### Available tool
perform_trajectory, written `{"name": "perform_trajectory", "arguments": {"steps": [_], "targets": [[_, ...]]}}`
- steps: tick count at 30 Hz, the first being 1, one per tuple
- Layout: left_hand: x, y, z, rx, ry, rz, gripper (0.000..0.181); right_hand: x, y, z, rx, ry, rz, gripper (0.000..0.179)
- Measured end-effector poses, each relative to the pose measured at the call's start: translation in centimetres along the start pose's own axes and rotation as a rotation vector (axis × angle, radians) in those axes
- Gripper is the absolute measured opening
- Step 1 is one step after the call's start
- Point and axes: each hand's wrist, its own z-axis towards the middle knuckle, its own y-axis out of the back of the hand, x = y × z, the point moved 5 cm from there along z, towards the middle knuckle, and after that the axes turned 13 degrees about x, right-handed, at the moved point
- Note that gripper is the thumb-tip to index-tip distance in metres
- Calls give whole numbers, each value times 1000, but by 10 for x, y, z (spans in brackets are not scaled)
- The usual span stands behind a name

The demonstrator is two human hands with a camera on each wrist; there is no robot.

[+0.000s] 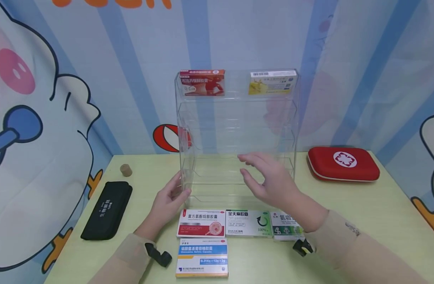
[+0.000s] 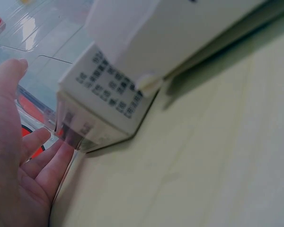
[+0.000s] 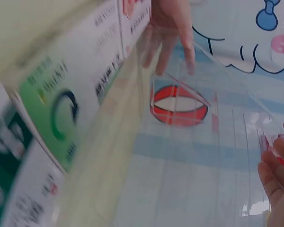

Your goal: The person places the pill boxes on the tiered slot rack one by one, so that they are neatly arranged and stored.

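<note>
We see the clear stand (image 1: 234, 128) upright at the centre of the frame, between both hands. The left hand (image 1: 171, 201) touches its lower left edge, the grip spread, thumb apart from the fingers; we cannot tell how firmly it presses. The right hand (image 1: 274, 181) hangs before the stand's lower right, its grip parted around nothing.

The relation that counts, we judge, is between this free right hand and the row of boxes just below the stand. Their long axes run left to right, along its lower edge, while the right fingers point to the upper left, away from them. The half-hidden box (image 1: 286, 227) at the row's right end lies behind the right wrist, and the green-and-white box (image 1: 249, 223) is also nearer that hand. The red-and-white box (image 1: 201, 223) sits closer to the left hand, with the blue-and-white box (image 1: 202, 258) below it on the tabletop (image 1: 259, 264).
</note>
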Motion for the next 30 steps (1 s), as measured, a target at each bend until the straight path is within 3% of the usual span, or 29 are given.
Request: {"name": "perform_trajectory", "arguments": {"steps": [8, 14, 19, 25, 30], "targets": [[3, 0, 2, -2, 0, -8, 73, 20, -37, -29, 171, -78, 97, 46], [3, 0, 1, 6, 1, -21, 72, 29, -60, -45, 217, -74, 174, 47], [1, 0, 1, 5, -7, -18, 72, 34, -76, -57, 279, -126, 252, 46], [0, 0, 1, 9, -13, -23, 72, 43, -89, -67, 351, -191, 315, 45], [0, 0, 1, 6, -18, -19, 72, 48, -97, -75, 371, -185, 333, 44]]}}
